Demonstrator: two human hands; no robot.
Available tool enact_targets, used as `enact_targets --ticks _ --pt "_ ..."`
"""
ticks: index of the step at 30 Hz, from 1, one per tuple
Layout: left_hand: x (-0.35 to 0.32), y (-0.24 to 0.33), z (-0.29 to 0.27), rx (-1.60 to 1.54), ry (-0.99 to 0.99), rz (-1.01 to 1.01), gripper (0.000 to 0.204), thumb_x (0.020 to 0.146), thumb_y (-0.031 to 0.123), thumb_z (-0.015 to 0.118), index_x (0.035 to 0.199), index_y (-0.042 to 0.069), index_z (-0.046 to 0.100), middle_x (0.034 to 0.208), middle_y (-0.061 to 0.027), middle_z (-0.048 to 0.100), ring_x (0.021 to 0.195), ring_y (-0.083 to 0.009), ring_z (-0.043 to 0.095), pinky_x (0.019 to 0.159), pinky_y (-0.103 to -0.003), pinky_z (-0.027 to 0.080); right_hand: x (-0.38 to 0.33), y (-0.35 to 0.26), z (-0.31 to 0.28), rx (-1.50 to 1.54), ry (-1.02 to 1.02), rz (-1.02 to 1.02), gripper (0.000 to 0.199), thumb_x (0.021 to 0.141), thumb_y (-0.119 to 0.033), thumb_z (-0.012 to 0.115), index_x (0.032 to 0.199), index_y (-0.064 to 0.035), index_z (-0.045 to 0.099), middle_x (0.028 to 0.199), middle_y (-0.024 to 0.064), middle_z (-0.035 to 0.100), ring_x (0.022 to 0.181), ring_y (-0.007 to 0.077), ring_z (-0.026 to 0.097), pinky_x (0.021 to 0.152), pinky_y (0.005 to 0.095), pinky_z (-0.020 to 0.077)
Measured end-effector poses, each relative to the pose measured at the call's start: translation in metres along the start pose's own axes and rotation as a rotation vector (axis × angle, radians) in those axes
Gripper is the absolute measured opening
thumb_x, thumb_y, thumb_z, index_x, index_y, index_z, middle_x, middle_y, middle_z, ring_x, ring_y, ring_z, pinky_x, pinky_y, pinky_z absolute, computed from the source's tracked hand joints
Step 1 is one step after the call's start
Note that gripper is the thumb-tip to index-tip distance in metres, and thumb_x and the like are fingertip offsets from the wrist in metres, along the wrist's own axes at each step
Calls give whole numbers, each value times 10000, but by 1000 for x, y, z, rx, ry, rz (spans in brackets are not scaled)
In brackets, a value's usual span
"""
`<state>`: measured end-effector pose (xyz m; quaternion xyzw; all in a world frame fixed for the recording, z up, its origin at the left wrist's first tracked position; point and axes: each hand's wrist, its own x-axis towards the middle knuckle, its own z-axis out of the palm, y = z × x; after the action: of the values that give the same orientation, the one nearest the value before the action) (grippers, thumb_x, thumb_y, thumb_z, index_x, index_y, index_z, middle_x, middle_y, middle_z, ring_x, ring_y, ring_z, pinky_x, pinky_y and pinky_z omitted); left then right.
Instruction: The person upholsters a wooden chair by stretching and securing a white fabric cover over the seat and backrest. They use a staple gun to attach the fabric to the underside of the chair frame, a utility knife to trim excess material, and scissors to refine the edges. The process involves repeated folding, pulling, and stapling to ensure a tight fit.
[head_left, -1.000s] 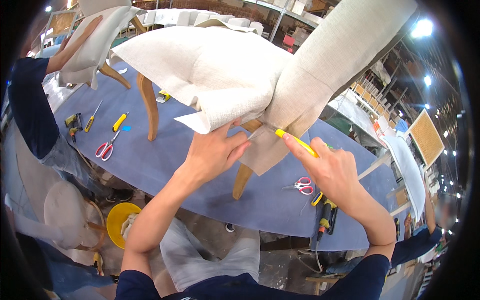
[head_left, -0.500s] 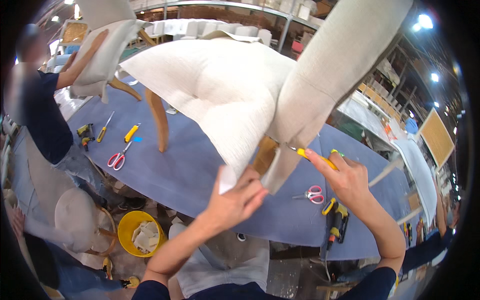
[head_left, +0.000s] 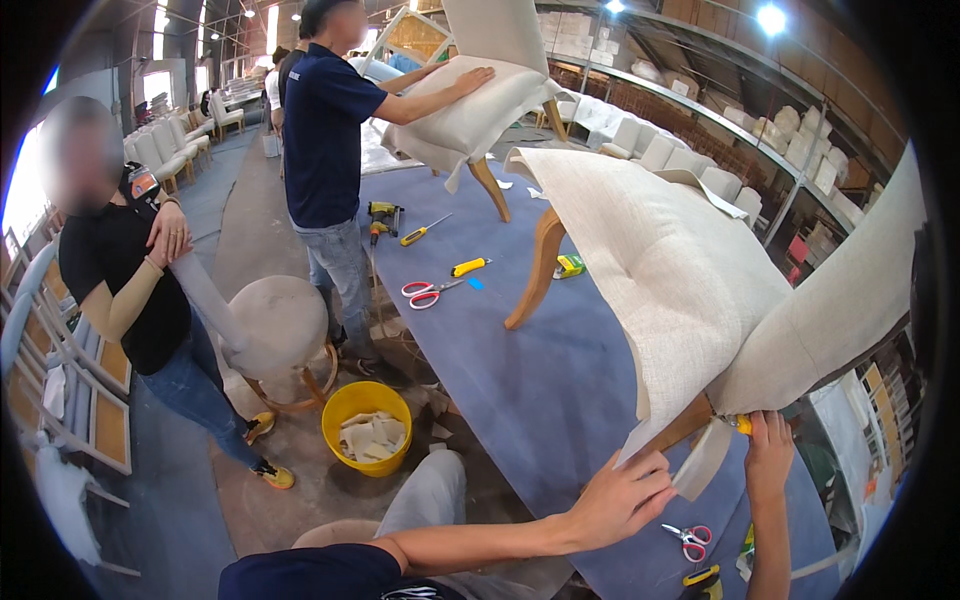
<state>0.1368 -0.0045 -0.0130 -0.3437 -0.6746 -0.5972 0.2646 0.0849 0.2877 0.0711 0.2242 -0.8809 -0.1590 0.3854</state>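
- Chair [head_left: 690, 270] lies tipped on the blue table [head_left: 520, 390]; the loose fabric flap [head_left: 705, 462] hangs at the seat's lower corner, beside a wooden leg [head_left: 675, 432].
- Left hand [head_left: 625, 495] sits just below-left of the flap, fingers spread and touching the fabric edge, not clenched.
- Right hand [head_left: 768, 445] is just right of the flap, closed on a yellow tool [head_left: 741, 424].
- Flap runs down and left, between both hands.
- Tool tip hidden; flap's underside unclear.

Your right hand [head_left: 768, 447] hides most of the yellow tool [head_left: 741, 423] under the upholstered chair [head_left: 690, 270]. The chair's back runs off the right edge. Pink-handled scissors [head_left: 690, 541] lie half-cropped near the table's [head_left: 520, 350] near edge.
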Motion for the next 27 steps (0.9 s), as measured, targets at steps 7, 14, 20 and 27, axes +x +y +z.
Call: enact_targets --ticks 7,14,20,27 --pt "-61 -10 -12 98 10 2 135 954 160 693 949 50 616 1016 -115 570 1019 -342 561 883 -433 440 -48 26 13 -54 -74 68 329 941 -48 566 1267 -36 607 1128 211 658 1034 417 637 887 488 516" --pt "-51 10 -26 -104 -6 147 165 972 165 650 890 39 581 930 -101 542 929 -339 533 851 -438 433 -65 63 73 -12 -150 219 471 992 -51 608 1454 -46 515 1383 286 600 1246 461 597 1036 512 484" --pt "-15 -20 -60 -30 -117 130 231 935 175 713 838 26 565 1065 -128 584 1051 -351 586 892 -459 487 -39 33 48 -56 -22 298 427 999 -97 617 1412 -9 551 1342 264 625 1231 458 599 1035 498 485" --pt "-62 -10 -37 -96 -156 -478 199 855 -50 619 1016 18 524 1072 -209 680 930 -377 708 802 -383 547 -24 -70 -73 261 -58 222 363 845 -28 683 1199 -15 608 1080 224 650 992 445 642 840 515 509"
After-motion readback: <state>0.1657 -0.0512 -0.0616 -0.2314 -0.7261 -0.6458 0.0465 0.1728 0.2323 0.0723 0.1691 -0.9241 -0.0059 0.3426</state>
